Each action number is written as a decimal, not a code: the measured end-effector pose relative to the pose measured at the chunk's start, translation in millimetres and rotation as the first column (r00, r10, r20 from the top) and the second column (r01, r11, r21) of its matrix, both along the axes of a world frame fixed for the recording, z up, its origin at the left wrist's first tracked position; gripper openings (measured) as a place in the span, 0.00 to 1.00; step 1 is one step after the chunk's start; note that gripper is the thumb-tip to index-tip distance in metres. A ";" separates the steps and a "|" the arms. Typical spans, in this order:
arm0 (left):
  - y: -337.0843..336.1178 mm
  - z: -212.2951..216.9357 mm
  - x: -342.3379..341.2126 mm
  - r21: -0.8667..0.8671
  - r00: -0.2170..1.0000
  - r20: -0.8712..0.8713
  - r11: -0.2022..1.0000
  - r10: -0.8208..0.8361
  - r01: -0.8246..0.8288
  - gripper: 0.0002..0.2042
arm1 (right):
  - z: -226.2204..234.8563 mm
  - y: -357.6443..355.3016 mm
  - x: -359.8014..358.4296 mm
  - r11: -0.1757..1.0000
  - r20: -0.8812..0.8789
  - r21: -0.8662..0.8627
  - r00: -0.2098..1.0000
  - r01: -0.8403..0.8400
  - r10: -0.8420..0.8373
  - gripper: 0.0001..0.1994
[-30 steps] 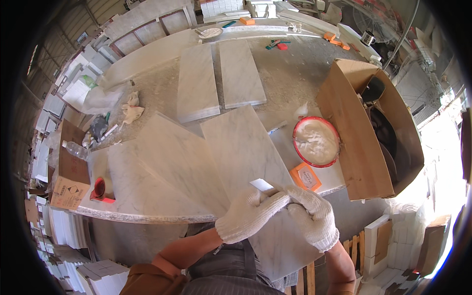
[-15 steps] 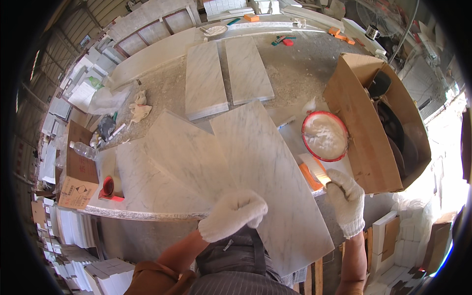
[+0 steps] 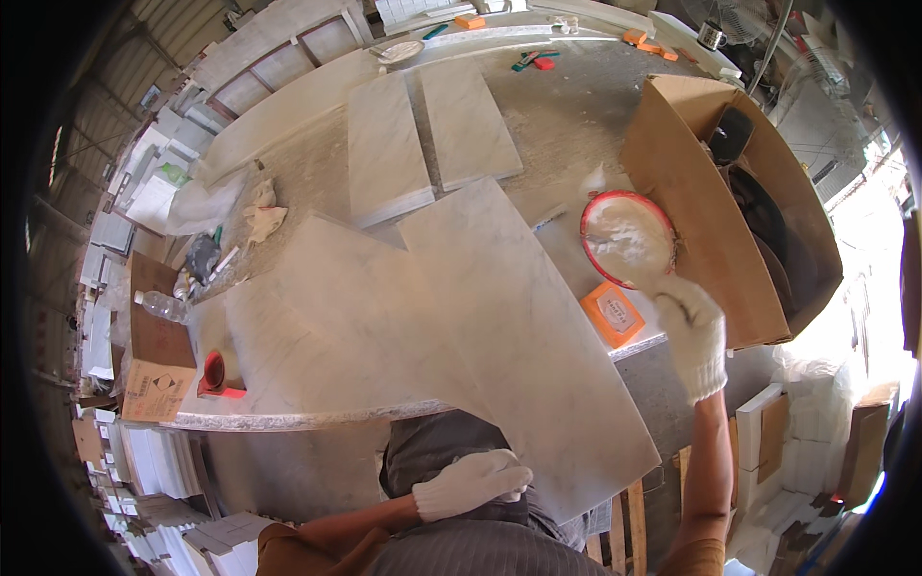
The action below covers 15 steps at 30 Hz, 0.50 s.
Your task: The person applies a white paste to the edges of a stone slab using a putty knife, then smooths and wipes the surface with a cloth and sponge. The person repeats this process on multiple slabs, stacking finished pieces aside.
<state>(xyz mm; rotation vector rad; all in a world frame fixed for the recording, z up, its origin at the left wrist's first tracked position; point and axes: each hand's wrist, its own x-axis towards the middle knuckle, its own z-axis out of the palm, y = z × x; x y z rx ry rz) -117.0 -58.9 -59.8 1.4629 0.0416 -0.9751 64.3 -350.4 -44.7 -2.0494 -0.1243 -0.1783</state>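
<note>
My right hand (image 3: 691, 326), in a white knit glove, is closed at the near edge of a red-rimmed bowl (image 3: 585, 235) holding white paste (image 3: 634, 226). It grips a flat-bladed scraper, now mostly hidden by the glove and the paste. My left hand (image 3: 473, 483), gloved too, hangs low in front of my lap, left of the slab's near end. Its fingers are curled together; whatever they hold, if anything, is hidden. Before me a pale grey-veined marble slab (image 3: 538, 355) lies slanted over another slab (image 3: 336, 288), its near end jutting past the table edge.
An orange box (image 3: 613, 315) lies below the bowl. At right stands an open carton (image 3: 691, 230) with dark items inside. Two more marble slabs (image 3: 389, 144) (image 3: 471, 125) lie farther back. At left are a tape roll (image 3: 219, 372), a plastic bottle (image 3: 161, 305) and another carton (image 3: 154, 374).
My right hand has moved up from beside the orange box to the bowl, taking the scraper blade into the paste. My left hand has dropped from the slab toward my lap.
</note>
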 end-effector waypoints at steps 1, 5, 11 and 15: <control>3.1 -18.4 3.6 0.062 0.982 -0.033 0.980 -0.186 0.188 0.23 | -6.4 -6.9 8.1 0.995 0.110 -0.096 0.994 0.015 -0.004 0.11; -10.6 -30.3 -12.0 -0.087 0.959 -0.282 0.996 -0.034 0.010 0.27 | -13.1 -16.5 31.6 0.867 0.261 -0.472 0.965 0.158 -0.033 0.11; -48.1 -18.3 -6.7 -0.069 0.927 -0.307 0.966 0.217 -0.249 0.24 | -49.5 -20.3 49.2 0.610 0.218 -0.777 0.975 0.154 0.032 0.09; -50.1 -22.0 -24.3 -0.212 0.864 -0.336 0.864 0.373 -0.456 0.27 | -26.8 7.8 31.8 0.819 0.396 -0.533 0.918 0.213 0.020 0.07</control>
